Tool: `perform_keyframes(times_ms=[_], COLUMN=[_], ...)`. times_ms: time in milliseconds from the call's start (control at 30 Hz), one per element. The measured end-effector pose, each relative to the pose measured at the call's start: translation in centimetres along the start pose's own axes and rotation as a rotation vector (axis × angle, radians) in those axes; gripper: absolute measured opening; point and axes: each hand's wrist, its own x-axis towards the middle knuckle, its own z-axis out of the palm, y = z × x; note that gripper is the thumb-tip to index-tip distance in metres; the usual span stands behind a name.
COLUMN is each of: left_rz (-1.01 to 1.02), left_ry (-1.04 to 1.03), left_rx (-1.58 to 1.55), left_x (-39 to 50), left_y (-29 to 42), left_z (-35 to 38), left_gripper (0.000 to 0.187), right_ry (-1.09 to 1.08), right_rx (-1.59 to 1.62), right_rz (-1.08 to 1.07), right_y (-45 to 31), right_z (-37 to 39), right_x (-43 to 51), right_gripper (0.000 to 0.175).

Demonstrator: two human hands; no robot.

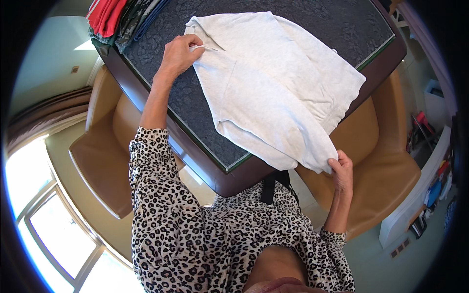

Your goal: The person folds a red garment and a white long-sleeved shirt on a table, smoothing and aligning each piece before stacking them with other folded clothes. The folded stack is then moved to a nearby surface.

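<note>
A pale grey-white long-sleeved top (263, 80) lies spread at a slant over the corner of the table. Its collar end points to the far left and its hem to the right. Between thumb and fingers, my left hand (181, 53) pinches the fabric near the neckline. My right hand (342, 170) grips the end of a sleeve, held out past the table's edge over a chair. One long fold runs along that near sleeve, and part of the cloth hangs off the edge. The top's other sleeve cannot be made out clearly.
The dark patterned table cover (194, 106) lies inside a padded brown table rim (205, 179). Folded clothes (124, 22), red, camouflage and blue, are stacked at the far left. Tan chairs stand left (106, 146) and right (381, 175) of the table corner.
</note>
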Motion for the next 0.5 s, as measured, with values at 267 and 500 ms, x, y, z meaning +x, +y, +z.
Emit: perform_keyframes(times_ms=[267, 500], left_rz=[0.106, 0.089], left_ry=[0.043, 0.088], left_rx=[-0.328, -0.273], left_x=[-0.4, 0.9], left_y=[-1.0, -1.0], left_z=[-0.8, -3.5], left_gripper=[0.021, 0.020], right_ry=[-0.023, -0.032], right_rx=[0.052, 0.115], right_rz=[0.008, 0.024], right_y=[0.0, -0.3], right_z=[0.1, 1.1], right_x=[-0.5, -0.5], right_gripper=[0.011, 0.010])
